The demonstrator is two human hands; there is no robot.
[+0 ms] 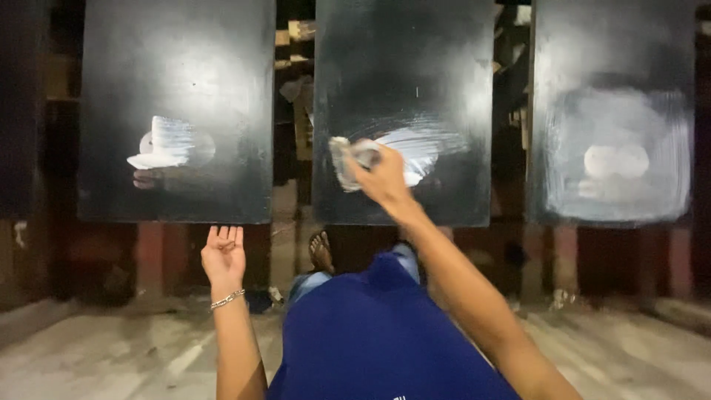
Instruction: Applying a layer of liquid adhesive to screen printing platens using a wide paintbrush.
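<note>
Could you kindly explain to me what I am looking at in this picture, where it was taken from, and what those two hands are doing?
There is no machine here: a camera worn on a person's head looks down at their own two bare hands. The right hand presses a crumpled pale cloth against the middle dark panel, where a white smear is spread. The left hand, with a bracelet at the wrist, is open and holds nothing, raised just below the left dark panel. A right dark panel shows a wider whitish haze. Below are blue clothing and a sandalled foot.
</note>
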